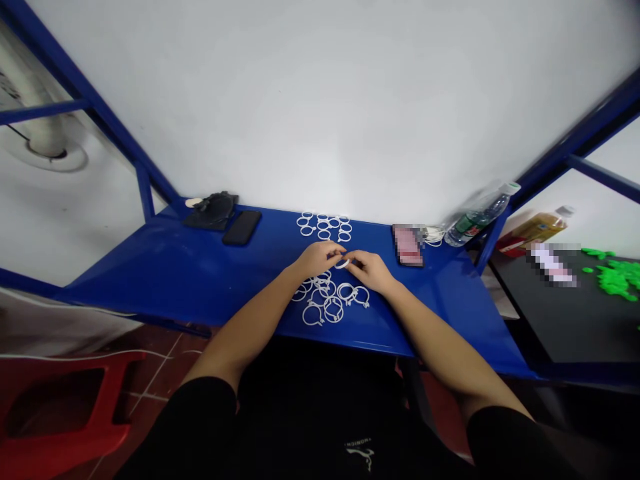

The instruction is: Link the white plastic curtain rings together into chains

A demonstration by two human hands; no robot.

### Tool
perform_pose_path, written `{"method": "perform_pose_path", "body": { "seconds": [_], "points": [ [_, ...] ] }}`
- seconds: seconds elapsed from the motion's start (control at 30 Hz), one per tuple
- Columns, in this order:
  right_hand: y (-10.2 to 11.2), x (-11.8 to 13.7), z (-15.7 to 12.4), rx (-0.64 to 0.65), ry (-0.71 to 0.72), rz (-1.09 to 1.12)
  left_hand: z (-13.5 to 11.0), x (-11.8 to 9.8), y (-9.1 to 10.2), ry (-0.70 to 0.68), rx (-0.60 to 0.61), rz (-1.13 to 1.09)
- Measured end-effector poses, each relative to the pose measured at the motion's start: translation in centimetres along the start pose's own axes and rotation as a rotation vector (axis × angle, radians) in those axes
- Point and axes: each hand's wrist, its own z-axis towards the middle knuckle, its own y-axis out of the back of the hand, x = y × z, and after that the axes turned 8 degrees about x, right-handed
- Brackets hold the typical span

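Pinching one white ring [342, 263] between the fingertips of the left hand [316, 259] and the right hand [374, 271], both closed snug on it, loose pile of rings [327, 301] just behind the fingers, neat rows [325, 227] just beyond, seemingly being pressed shut, next needing a gentle, steady squeeze.

A black phone [242, 227] and water bottle [477, 219] lie on the blue table [165, 267].

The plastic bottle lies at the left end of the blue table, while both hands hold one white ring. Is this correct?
Not quite. The head view shows the plastic bottle at the right end of the blue table, not the left. The rest holds: the left hand and the right hand hold one white ring between them.
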Motion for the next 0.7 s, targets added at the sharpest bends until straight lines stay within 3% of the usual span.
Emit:
{"method": "perform_pose_path", "body": {
  "seconds": [0.27, 0.7],
  "points": [
    [0.1, -0.2, 0.0, -0.202, -0.1, -0.084, -0.2, -0.1, 1.3, -0.011, -0.04, -0.019],
    [-0.3, -1.1, 0.2, -0.119, -0.027, -0.054, -0.1, -0.4, 0.9, 0.036, -0.021, -0.055]
  ]
}}
